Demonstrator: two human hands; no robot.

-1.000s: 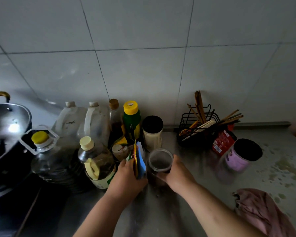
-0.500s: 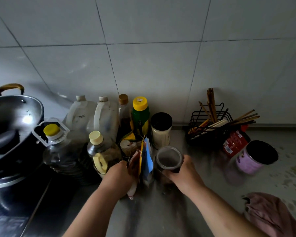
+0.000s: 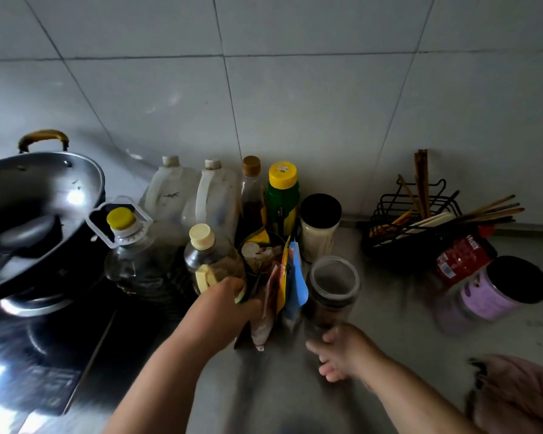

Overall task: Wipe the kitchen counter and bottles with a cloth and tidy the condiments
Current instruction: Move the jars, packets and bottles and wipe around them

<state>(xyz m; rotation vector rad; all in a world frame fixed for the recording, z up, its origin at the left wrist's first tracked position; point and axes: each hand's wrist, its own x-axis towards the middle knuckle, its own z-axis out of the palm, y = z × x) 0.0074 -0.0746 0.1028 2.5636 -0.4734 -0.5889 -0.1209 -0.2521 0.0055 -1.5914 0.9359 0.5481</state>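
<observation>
Action among the condiments: left hand [image 3: 229, 303] curls round the upright seasoning packets [image 3: 295, 283] beside the oil bottle [image 3: 210, 261], right hand [image 3: 342, 352] hangs loose-fingered at the foot of the clear jar [image 3: 331, 289], pink cloth [image 3: 514, 399] lies on the counter [image 3: 279, 386] far right, well apart from both

Steel counter [image 3: 389, 311]: oil bottles [image 3: 145, 261] are standing left of centre by the wall; sachets [image 3: 290, 283] are leaning beside a clear jar [image 3: 329, 296] – a wire rack [image 3: 386, 227] and tilted purple jar [image 3: 496, 296] are sitting right – a pink cloth [image 3: 521, 396] is lying lower right.
</observation>
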